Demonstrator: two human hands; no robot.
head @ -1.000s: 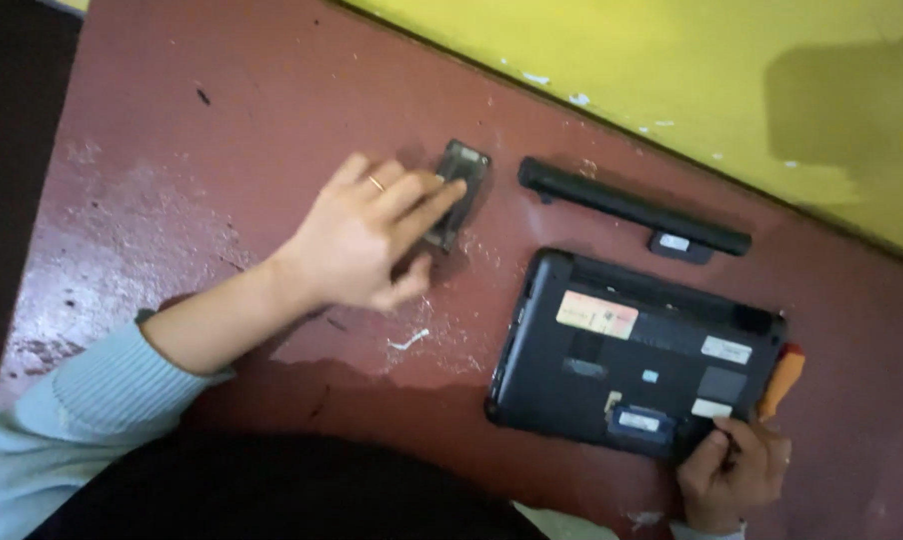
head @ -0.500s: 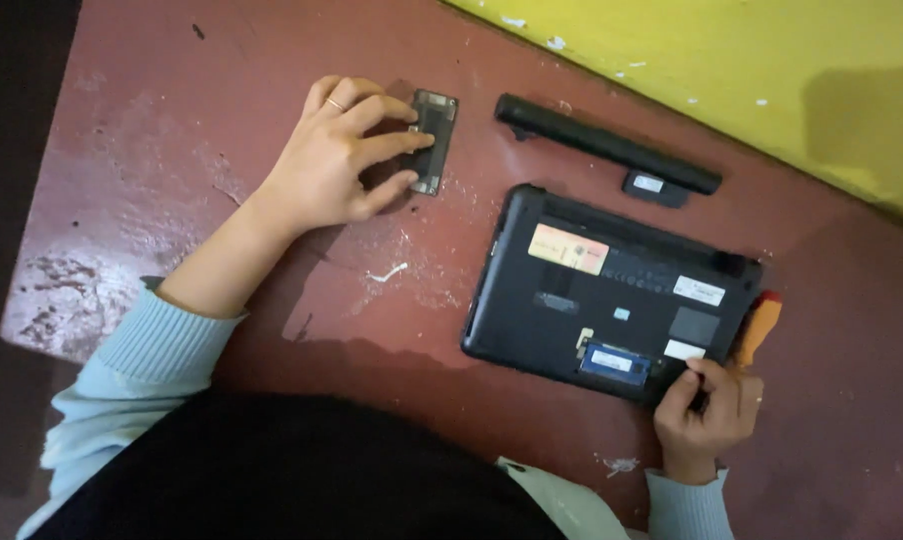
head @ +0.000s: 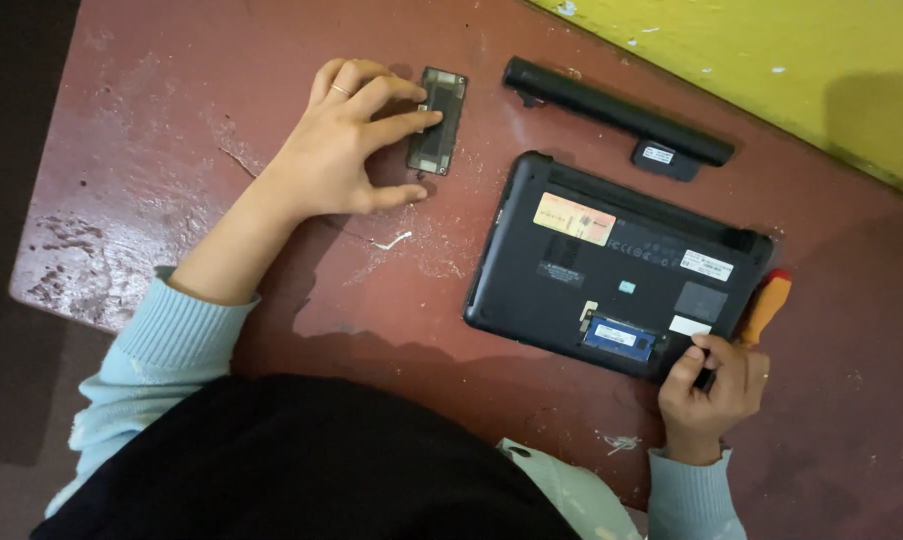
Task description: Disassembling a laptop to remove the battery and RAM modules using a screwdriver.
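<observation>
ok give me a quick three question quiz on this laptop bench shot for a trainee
1. True or false: the left hand rests on the small cover panel.
2. What does the right hand hold? A) an orange-handled screwdriver B) the battery C) a cloth
3. Which part lies between the upturned laptop and the yellow wall?

Key
1. True: its fingers lie on the panel, on the red table.
2. A
3. The long black battery, lying apart from the laptop. The laptop's open bay shows a blue memory module.
</observation>
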